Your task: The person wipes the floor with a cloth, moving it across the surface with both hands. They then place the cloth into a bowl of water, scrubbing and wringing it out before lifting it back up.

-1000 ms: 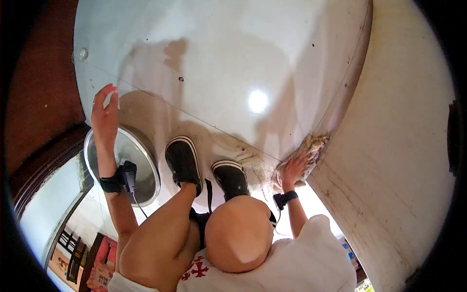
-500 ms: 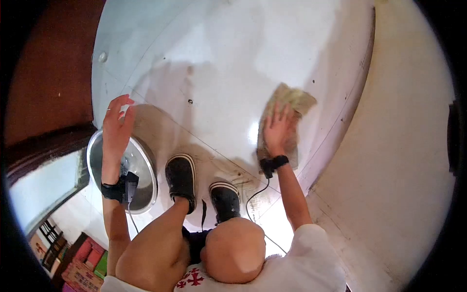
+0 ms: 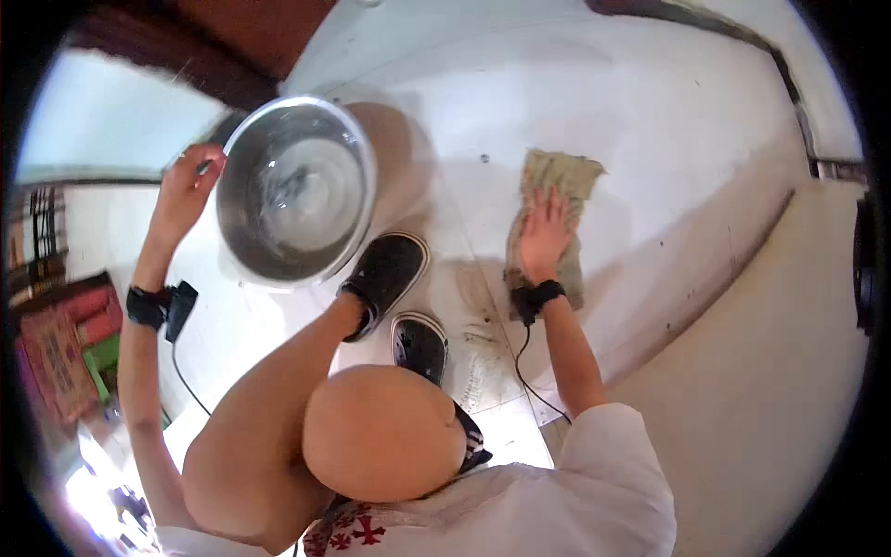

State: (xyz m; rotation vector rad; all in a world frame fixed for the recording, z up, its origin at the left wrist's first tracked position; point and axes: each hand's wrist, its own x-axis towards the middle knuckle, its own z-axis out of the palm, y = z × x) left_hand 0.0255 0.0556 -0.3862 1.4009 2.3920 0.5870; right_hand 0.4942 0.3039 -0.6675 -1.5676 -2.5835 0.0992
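Observation:
My right hand [image 3: 546, 238] lies flat on a damp-looking greenish-brown cloth [image 3: 560, 174], fingers stretched out and pressing it to the white tiled floor [image 3: 631, 121]. The cloth is spread lengthwise, reaching out beyond my fingertips and back under the wrist. On the left, my left hand [image 3: 186, 190] is at the near-left rim of a round metal basin [image 3: 239, 232]. Its thumb and fingers are curled together at the rim and appear to pinch it. Clear water [image 3: 316, 190] shows inside the basin, which stands on the floor.
My feet, in black clogs [image 3: 388, 274], stand between basin and cloth. A pale wall [image 3: 742, 371] borders the floor at right; dark reddish-brown wood [image 3: 251, 37] is at upper left. Cables run from both wristbands [image 3: 540, 295]. Colourful boxes [image 3: 70, 357] stand at far left. Dark smudges [image 3: 478, 325] mark the tiles.
The view has turned left, so the basin appears higher and closer to the middle. My left hand has gone from above the basin to its rim. My right hand stays flat on the cloth.

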